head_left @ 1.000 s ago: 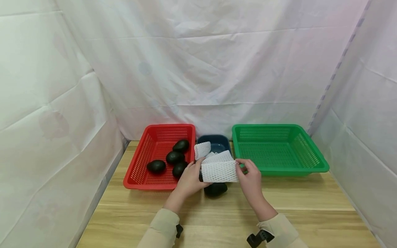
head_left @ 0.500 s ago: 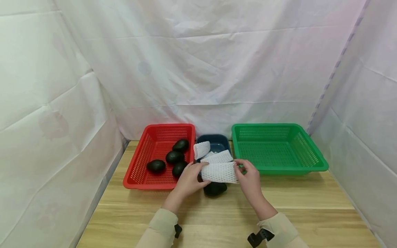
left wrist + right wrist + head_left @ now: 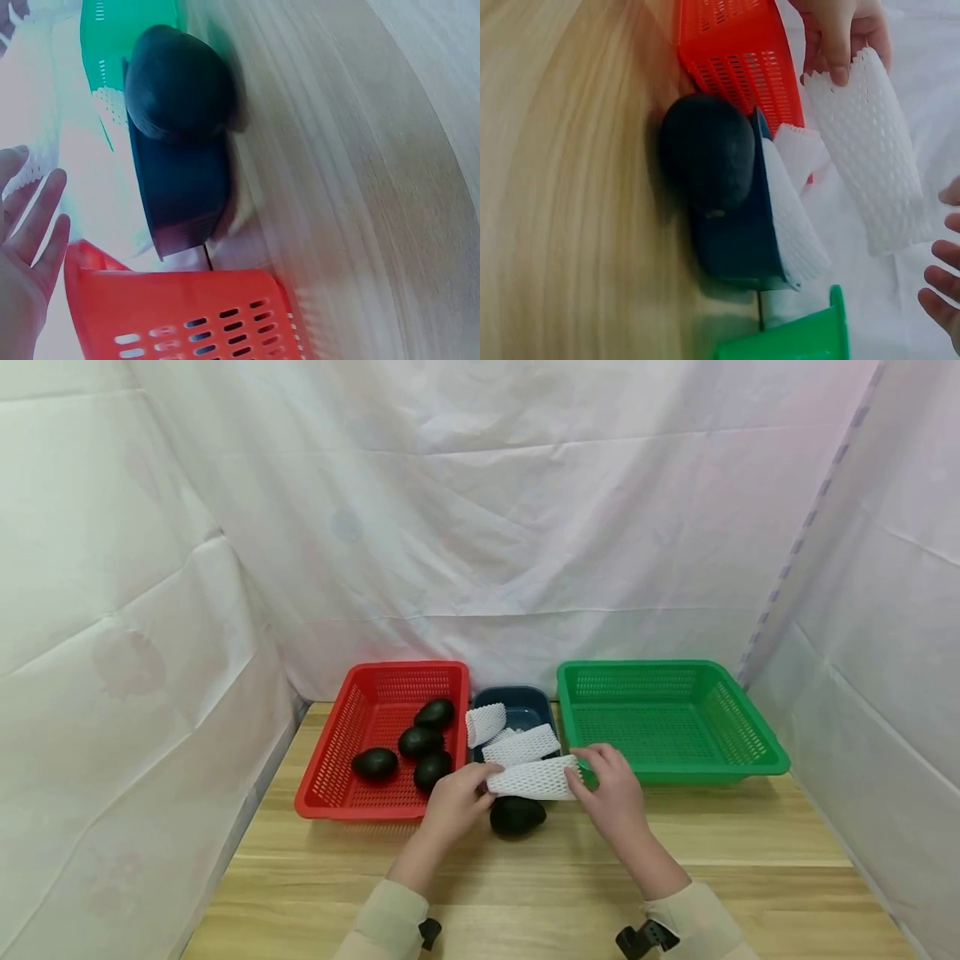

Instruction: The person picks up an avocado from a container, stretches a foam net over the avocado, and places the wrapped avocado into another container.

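Observation:
My left hand [image 3: 453,802] pinches one end of a white foam net sleeve [image 3: 531,779], as the right wrist view also shows. The sleeve is stretched out sideways, flattened, above a dark avocado [image 3: 517,817]. At the sleeve's other end is my right hand [image 3: 615,793]; its fingers [image 3: 943,283] are spread and stand slightly apart from the mesh in the right wrist view. The avocado sits on the table against the near side of a dark blue bin [image 3: 735,247]. More foam sleeves [image 3: 522,745] lie in that bin.
A red basket [image 3: 311,781] on the left holds several avocados [image 3: 375,763]. To the right stands a green basket [image 3: 675,771]. The wooden table [image 3: 525,902] runs in front, with white cloth [image 3: 480,527] hanging behind and at both sides.
The foam sleeve has flattened and tilted, its right end slightly higher. My right hand has shifted a little right and its fingers have spread off the mesh. My left hand keeps its pinch.

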### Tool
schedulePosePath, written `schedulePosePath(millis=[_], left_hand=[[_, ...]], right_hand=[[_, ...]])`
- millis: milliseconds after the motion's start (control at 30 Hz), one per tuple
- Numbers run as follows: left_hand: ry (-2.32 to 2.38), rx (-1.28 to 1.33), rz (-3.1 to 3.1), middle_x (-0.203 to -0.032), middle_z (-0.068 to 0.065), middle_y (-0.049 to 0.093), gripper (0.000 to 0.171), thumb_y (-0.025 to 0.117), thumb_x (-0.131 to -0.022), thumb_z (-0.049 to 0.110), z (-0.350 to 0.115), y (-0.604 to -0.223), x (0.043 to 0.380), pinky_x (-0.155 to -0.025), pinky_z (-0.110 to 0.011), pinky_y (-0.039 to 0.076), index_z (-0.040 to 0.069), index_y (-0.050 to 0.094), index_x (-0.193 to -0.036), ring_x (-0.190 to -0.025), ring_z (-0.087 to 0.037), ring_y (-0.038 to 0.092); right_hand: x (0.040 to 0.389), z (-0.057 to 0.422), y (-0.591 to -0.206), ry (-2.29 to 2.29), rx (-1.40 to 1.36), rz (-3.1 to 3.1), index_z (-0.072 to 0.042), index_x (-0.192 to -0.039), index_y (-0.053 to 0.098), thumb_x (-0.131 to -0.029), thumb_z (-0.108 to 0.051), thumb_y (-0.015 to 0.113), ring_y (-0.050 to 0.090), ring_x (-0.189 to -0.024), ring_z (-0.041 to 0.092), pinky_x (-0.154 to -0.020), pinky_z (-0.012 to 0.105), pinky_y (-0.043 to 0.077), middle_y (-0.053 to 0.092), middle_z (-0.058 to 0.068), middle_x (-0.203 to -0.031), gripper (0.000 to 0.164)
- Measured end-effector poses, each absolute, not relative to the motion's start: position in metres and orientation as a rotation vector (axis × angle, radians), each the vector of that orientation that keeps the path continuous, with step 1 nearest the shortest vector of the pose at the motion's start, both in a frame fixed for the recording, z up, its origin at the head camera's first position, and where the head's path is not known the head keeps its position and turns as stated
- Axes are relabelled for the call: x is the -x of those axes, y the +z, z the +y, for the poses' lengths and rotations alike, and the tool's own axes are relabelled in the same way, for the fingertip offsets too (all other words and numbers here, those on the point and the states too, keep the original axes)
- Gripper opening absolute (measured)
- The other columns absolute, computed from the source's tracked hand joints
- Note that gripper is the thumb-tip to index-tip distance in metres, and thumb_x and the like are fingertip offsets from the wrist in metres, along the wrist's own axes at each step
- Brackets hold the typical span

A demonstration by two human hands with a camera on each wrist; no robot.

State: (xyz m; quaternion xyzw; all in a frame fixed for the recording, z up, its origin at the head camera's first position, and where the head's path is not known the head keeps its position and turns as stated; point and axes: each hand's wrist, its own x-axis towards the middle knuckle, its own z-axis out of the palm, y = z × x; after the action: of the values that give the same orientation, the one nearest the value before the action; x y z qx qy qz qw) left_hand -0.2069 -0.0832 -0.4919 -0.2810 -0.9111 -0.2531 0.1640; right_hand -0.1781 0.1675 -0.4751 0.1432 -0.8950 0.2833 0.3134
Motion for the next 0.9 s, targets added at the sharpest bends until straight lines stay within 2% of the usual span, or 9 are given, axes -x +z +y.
schedulePosePath(millis=[267, 467, 667, 900], left_hand=[[-0.679, 0.886, -2.506, -0.101, 0.003, 0.069, 0.034, 0.076, -0.08, 0.006, -0.075, -0.49, 0.197, -0.067, -0.022, 0.051, 0.016, 0.07, -0.112, -0.077, -0.008, 0.057], [-0.677, 0.925, -2.484, -0.1, 0.003, 0.069, 0.033, 0.076, -0.081, 0.008, -0.066, -0.485, 0.19, -0.064, -0.018, 0.049, 0.016, 0.07, -0.113, -0.074, -0.006, 0.058], [-0.775, 0.928, -2.518, -0.106, 0.003, 0.069, 0.032, 0.074, -0.084, 0.008, -0.06, -0.483, 0.185, -0.071, -0.017, 0.051, 0.016, 0.069, -0.114, -0.08, -0.007, 0.061], [-0.819, 0.955, -2.479, -0.101, 0.004, 0.068, 0.029, 0.075, -0.084, 0.01, -0.056, -0.485, 0.183, -0.07, -0.016, 0.05, 0.016, 0.069, -0.111, -0.079, -0.008, 0.06]], right_hand=[[0.176, 0.167, -0.467, 0.322, -0.739, -2.445, -0.007, -0.118, 0.066, -0.064, -0.045, 0.089, 0.056, -0.106, 0.034, -0.092, 0.054, 0.044, 0.061, 0.011, -0.114, 0.07], [0.17, 0.16, -0.46, 0.175, -0.828, -2.524, -0.006, -0.123, 0.063, -0.058, -0.047, 0.091, 0.054, -0.111, 0.033, -0.097, 0.051, 0.041, 0.061, 0.011, -0.118, 0.082], [0.17, 0.159, -0.463, 0.097, -0.856, -2.573, -0.007, -0.125, 0.06, -0.058, -0.044, 0.092, 0.055, -0.11, 0.031, -0.095, 0.049, 0.043, 0.061, 0.009, -0.116, 0.083], [0.175, 0.165, -0.475, 0.112, -0.864, -2.566, -0.009, -0.117, 0.062, -0.064, -0.026, 0.09, 0.061, -0.097, 0.028, -0.083, 0.047, 0.05, 0.066, 0.008, -0.104, 0.062]])
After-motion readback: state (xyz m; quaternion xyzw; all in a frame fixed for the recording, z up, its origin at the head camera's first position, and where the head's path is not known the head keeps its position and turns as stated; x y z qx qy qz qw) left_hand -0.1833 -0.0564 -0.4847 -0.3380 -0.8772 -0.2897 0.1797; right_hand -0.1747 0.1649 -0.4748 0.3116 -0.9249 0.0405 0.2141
